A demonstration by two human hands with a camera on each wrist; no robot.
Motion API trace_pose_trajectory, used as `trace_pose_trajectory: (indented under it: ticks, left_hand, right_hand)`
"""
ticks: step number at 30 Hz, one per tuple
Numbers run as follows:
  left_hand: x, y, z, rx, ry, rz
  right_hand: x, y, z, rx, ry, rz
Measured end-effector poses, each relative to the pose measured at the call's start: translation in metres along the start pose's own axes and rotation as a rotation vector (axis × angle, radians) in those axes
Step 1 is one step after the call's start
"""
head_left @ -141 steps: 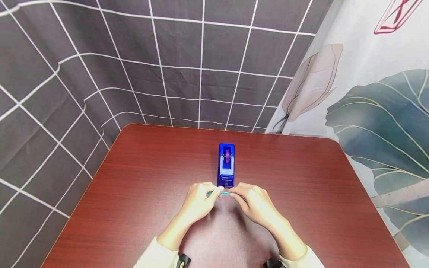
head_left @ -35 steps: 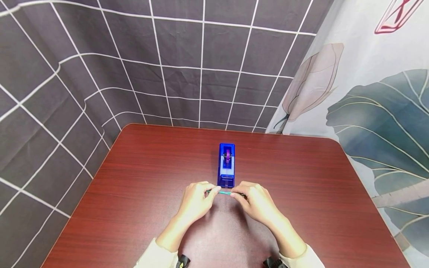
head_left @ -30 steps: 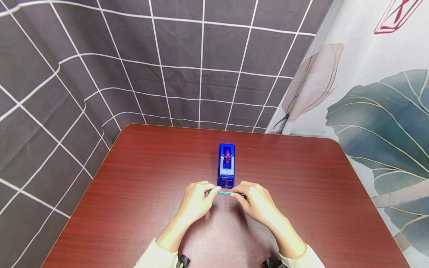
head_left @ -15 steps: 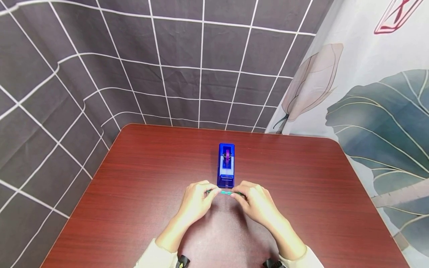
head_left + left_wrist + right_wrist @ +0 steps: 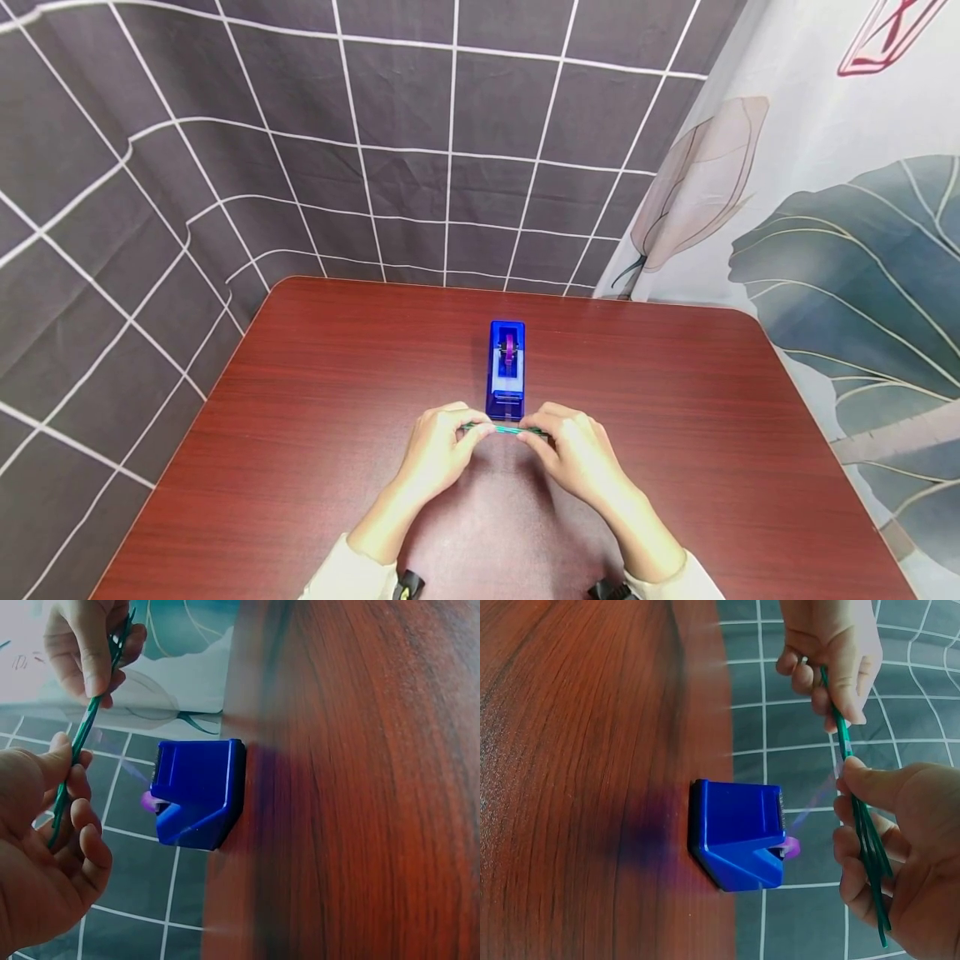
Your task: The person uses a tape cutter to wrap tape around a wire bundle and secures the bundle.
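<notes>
My left hand and right hand pinch a slim bundle of thin green strips from both sides, a short stretch showing between the thumbs. The strips' loose ends fan out across my right palm in the right wrist view. Just beyond the fingertips stands a blue tape dispenser with a purple-looking roll in it. A clear strip of tape stretches from its front to the bundle. In the left wrist view, the bundle passes between finger and thumb of each hand.
The hands are over a reddish-brown wooden table. A dark grey cloth with white grid lines hangs behind and to the left. At the right hangs a white curtain with large leaves.
Both hands keep their pinch near the dispenser. The left thumb and fingertips have shifted slightly left since the oldest frame, so more of the green bundle shows between the hands. The dispenser stays put.
</notes>
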State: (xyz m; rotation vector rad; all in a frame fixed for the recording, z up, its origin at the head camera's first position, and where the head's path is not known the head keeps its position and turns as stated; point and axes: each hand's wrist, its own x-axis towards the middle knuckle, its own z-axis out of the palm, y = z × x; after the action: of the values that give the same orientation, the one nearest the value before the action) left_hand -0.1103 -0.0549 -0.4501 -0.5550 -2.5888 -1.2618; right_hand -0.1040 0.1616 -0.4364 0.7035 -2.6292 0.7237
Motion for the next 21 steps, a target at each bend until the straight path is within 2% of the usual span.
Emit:
trace_pose_trajectory:
  ticks: [11,21]
  left_hand:
    - [0.0000,-0.0026,0.0010,-0.005,0.030,0.038]
    - [-0.0005,-0.0076,0.0034,-0.009,0.070,0.065]
  right_hand:
    - [0.0014,0.0012,0.0010,0.033,-0.007,0.008]
    - [0.0022,-0.0018,0.0003,0.047,-0.027,0.056]
